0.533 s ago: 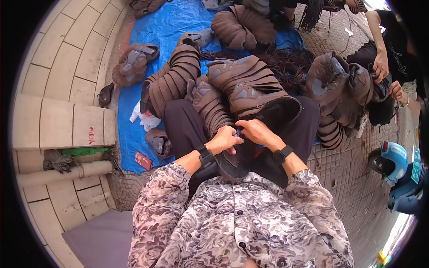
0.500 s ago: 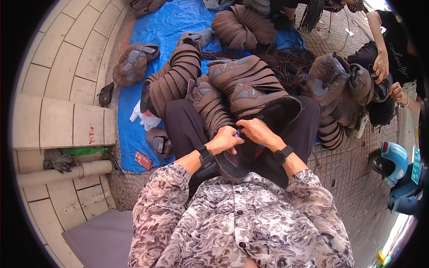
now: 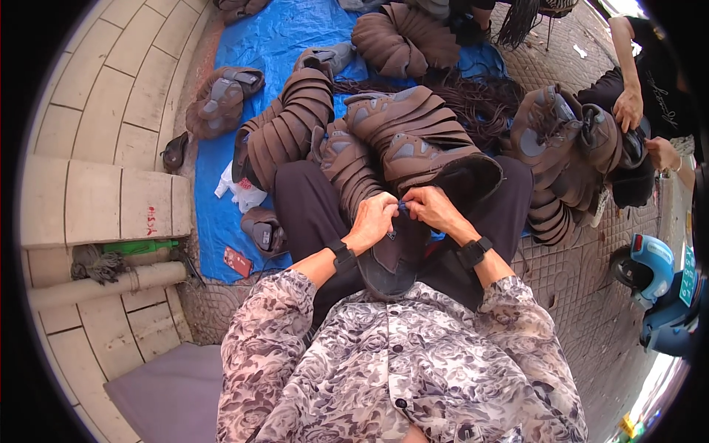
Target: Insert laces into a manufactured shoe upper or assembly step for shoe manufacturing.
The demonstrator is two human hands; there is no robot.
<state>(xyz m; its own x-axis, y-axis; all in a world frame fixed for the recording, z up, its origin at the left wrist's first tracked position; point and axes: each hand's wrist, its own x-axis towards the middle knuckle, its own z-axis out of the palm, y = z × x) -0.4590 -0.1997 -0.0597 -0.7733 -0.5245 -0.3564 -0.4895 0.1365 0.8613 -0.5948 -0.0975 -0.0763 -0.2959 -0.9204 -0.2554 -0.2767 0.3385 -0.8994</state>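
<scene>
My left hand (image 3: 375,219) and my right hand (image 3: 437,210) meet above my lap with fingertips pinched together. Between them is a small blue thing (image 3: 402,206), too small to name, and both hands seem to grip it. Below my hands a dark brown shoe upper (image 3: 390,269) lies between my thighs, its rounded black end toward me. Just beyond, a nested stack of brown shoe uppers with grey patches (image 3: 428,140) rests against my knees. A narrower row of uppers (image 3: 346,164) lies beside it, close to my left hand.
More stacked uppers (image 3: 289,122) lie on a blue tarp (image 3: 221,177), with brown laces (image 3: 480,107) behind. A red phone (image 3: 237,261) and white plastic bag (image 3: 244,193) are at left. At right, a person's hands (image 3: 629,111) handle an upper near a blue scooter (image 3: 653,269).
My hands have risen slightly and shifted away from the shoe upper, with the right hand turned more over the blue thing. The person at right has moved their hands a little.
</scene>
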